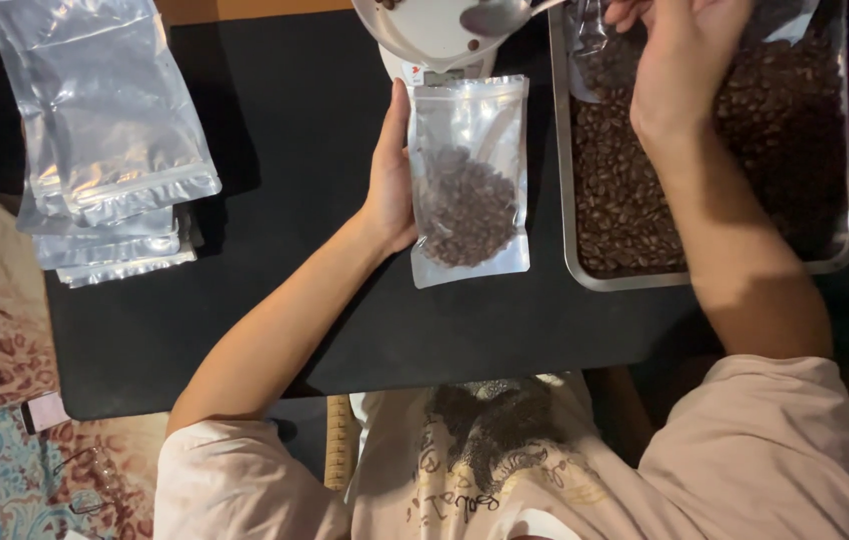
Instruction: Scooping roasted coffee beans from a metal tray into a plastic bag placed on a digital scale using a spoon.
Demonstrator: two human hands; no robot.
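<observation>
Your left hand lies along the left edge of a clear pouch part-filled with coffee beans, which rests flat on the black tabletop; its fingers are tucked against or under the pouch's edge, so you cannot tell how tightly they grip. Your right hand reaches over the metal tray of coffee beans on the right, fingers closed around a spoon whose bowl hovers over a white scale dish just beyond the pouch. A stack of empty clear pouches sits well apart at the left.
</observation>
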